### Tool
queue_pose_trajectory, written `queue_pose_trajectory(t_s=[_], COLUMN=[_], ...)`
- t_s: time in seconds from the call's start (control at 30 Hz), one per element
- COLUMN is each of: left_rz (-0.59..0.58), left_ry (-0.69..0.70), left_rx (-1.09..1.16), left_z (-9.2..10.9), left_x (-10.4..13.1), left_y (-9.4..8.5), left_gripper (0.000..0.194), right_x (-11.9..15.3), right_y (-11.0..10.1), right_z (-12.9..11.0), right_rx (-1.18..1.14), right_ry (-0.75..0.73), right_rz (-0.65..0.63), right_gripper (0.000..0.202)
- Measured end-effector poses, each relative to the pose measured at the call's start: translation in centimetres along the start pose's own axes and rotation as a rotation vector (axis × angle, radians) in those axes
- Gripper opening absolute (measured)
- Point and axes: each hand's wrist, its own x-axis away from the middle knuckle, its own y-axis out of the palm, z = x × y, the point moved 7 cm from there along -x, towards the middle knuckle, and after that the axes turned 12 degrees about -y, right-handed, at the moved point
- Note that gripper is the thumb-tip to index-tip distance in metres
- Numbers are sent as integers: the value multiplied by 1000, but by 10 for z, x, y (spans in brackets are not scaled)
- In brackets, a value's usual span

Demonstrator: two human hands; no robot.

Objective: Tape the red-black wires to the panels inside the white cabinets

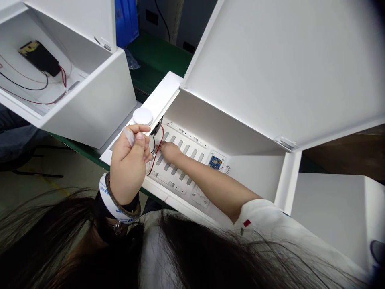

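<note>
My left hand [129, 160] is raised over the left end of an open white box [168, 90]. Its fingers are curled round a small translucent white piece [128, 136]. Just above it, a round white disc [142, 116] lies on the box's top edge. My right hand [169, 151] reaches down inside the box, over the slotted floor. Its fingers point left beside a red wire [160, 144] and a black wire, and their tips are hidden. Behind the wires, a black part [157, 126] shows at the box's left wall.
A blue circuit board [215, 161] sits in the box, whose lid [285, 60] stands raised. At the left, another open white box [96, 94] holds a black module [40, 57] with wires. A third white box [331, 208] is at the right. Blue plastic [126, 22] stands behind.
</note>
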Motion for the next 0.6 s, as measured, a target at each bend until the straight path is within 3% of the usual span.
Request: queue_pose_trajectory(t_s=[0.27, 0.6], left_rz=[11, -8], left_ry=[-6, 12], left_rx=[-12, -31], left_z=[2, 0], left_x=[1, 2], left_y=[0, 0], left_gripper=[7, 7], right_x=[-3, -1], right_y=[-1, 9], right_z=[6, 19], right_rx=[-70, -243], right_ry=[-7, 38], right_rz=[10, 115], right_gripper=[51, 55])
